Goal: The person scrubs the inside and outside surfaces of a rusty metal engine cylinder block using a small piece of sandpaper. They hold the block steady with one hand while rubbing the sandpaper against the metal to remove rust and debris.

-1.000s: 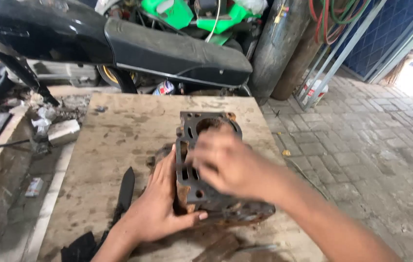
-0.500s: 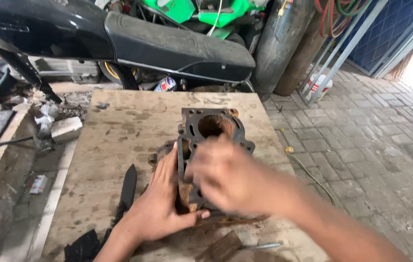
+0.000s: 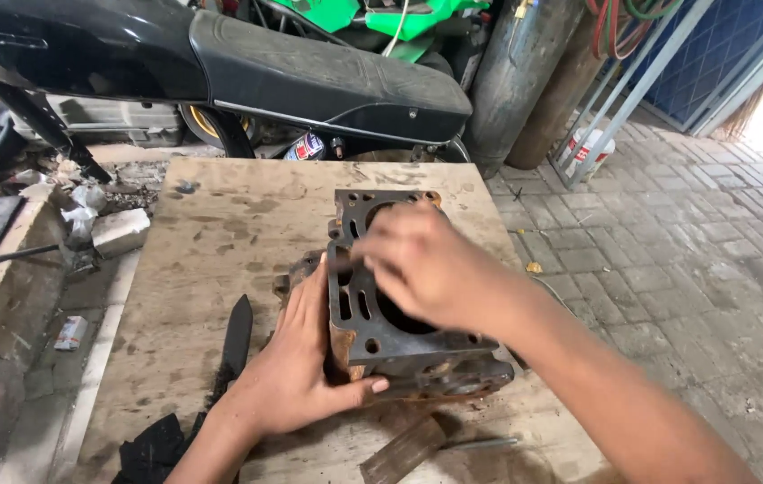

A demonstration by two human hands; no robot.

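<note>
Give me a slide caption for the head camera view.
Left hand steadies a rusty engine block on a plywood board while right hand rests on top.

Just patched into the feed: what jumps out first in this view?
A dark, rusty engine block sits mid-frame on a stained plywood board. The left hand grips its near-left side while the right hand lies across its top face. Behind the board stands a black motorcycle, with a grey gas cylinder to its right.
</note>
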